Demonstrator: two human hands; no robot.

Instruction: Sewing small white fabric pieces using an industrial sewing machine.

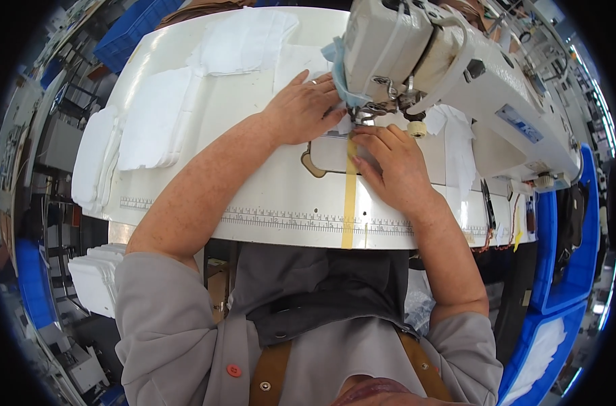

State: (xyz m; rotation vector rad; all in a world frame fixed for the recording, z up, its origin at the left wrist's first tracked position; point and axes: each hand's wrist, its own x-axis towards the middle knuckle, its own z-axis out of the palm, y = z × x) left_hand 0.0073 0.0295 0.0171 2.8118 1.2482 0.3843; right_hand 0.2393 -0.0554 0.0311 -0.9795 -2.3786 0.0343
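I judge stitching underway: left hand [304,108] and right hand [389,162] press flat, fingers spread, white fabric [345,125] beneath sewing machine [457,74]; next needs steady feed.

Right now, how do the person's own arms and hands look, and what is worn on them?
Both forearms are bare. Grey sleeves are pushed up to about the elbows. The left hand wears a ring on one finger; the right hand shows no glove or jewellery.
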